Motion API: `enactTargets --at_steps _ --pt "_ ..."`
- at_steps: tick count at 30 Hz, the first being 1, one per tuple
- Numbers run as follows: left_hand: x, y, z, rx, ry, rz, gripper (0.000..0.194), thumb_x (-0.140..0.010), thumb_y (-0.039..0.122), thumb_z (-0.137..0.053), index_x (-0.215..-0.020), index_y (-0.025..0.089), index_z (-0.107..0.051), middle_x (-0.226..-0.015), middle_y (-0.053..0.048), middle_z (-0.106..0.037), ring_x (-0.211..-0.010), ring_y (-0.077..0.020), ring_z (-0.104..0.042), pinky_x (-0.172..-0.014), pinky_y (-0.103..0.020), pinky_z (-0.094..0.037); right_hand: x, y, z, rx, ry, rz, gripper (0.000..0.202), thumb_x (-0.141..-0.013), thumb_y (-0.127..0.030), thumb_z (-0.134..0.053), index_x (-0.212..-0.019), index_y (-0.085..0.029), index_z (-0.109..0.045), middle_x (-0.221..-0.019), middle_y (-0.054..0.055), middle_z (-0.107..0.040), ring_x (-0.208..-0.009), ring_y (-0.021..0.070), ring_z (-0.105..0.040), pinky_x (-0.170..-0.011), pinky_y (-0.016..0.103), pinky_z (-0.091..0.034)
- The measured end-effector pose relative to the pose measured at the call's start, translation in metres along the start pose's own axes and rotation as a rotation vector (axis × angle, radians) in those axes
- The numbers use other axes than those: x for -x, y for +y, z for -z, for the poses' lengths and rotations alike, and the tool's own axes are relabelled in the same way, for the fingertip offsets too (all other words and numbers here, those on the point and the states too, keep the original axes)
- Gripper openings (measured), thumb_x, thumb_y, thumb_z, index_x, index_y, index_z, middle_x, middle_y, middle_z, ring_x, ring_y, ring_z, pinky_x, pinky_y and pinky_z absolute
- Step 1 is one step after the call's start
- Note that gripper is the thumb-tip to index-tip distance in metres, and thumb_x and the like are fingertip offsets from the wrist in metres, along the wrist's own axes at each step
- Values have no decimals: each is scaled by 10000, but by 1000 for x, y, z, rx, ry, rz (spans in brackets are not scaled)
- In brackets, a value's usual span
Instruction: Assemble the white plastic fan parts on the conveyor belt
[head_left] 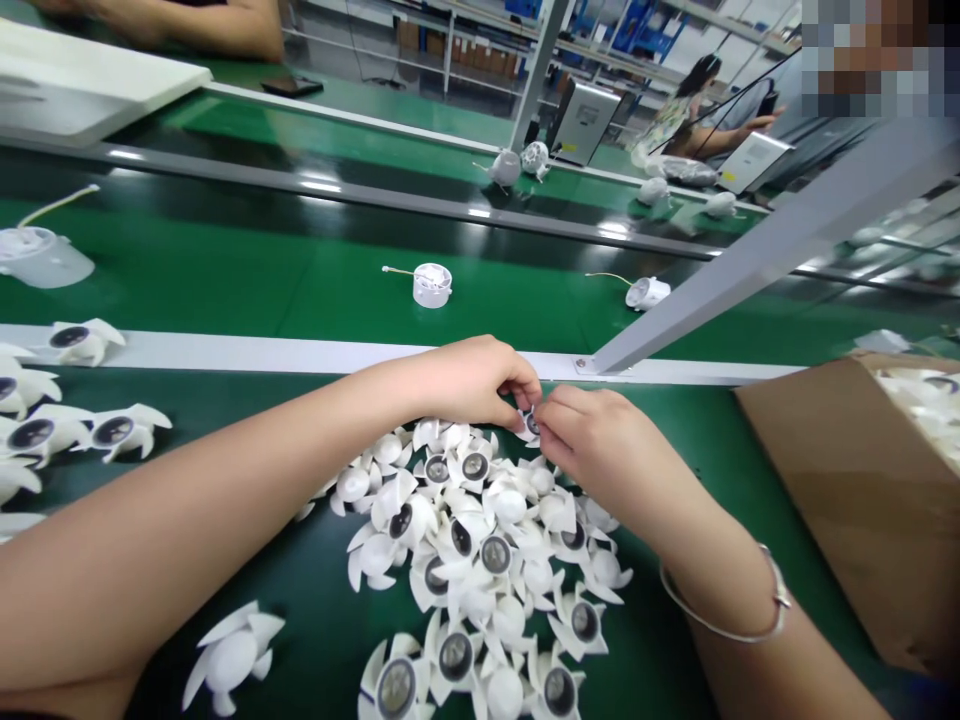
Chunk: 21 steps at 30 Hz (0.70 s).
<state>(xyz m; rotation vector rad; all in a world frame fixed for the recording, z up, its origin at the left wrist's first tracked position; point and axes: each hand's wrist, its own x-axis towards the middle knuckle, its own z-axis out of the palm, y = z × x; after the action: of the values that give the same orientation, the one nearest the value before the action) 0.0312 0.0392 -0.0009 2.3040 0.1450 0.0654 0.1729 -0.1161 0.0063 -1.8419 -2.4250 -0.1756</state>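
Both of my hands meet at the far end of a heap of white plastic fan blades [495, 555]. Between my fingertips is one small fan blade [531, 424], its dark round hub partly showing. My left hand [480, 382] reaches in from the left, with thumb and fingers closed at the blade's left side. From the right, my right hand [592, 425] pinches the blade's other side, and its fingertips partly hide it. Some blades in the heap show dark open hubs, others smooth white caps. A lone fan blade [234, 655] lies beside my left forearm.
More fan blades [112, 430] lie at the left. A cardboard box [847, 500] with white parts stands at the right. Past the metal rail [225, 352], a green belt carries white fan housings [432, 285] with wires. A slanted post [750, 240] rises at the right; other people sit beyond.
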Motion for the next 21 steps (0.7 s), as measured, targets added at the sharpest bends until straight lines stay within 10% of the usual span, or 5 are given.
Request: enactTargets --at_steps 12,21 --pt "-2 -2 -2 14 18 28 223 -709 235 -775 -930 230 -759 -891 31 -748 -840 -131 -653 -707 -228 -448 10 -8 8 154 50 147 279 -911 -81 -529 -673 -150 -656 -617 10 -535 -545 156 -459 -594 344 -293" --pt "1 0 5 62 -20 66 397 -713 334 -789 -1091 236 -720 -1035 1 -736 -917 -151 -656 -739 -233 -468 21 21 8 -98 256 -99 159 -938 -177 -557 -937 -162 -715 -784 38 -686 -708 182 -619 -674 329 -445"
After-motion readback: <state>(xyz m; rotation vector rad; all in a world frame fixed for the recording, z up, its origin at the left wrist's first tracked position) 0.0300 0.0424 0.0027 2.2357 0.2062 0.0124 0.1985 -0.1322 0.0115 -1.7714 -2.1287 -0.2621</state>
